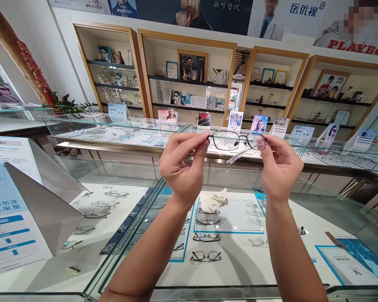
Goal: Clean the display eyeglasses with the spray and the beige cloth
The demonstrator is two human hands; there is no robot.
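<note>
Holding a black-framed pair of glasses (243,137) up in the air, above and a bit to the right of that crumpled pale cloth (214,201), which is my landmark here. I've got both hands on it: my left hand (185,167) has thumb and forefinger pinched closed on 1 end of the frame, and my right hand (282,165) is pinched the same way on the other end. Nearer to me than the cloth, 3 more pairs (206,237) sit in a line in the glass case. Well left of the cloth there's a folded card sign (8,214), well right of it a blue-and-white leaflet (349,266), and far behind it some wood-framed shelves (189,36).
</note>
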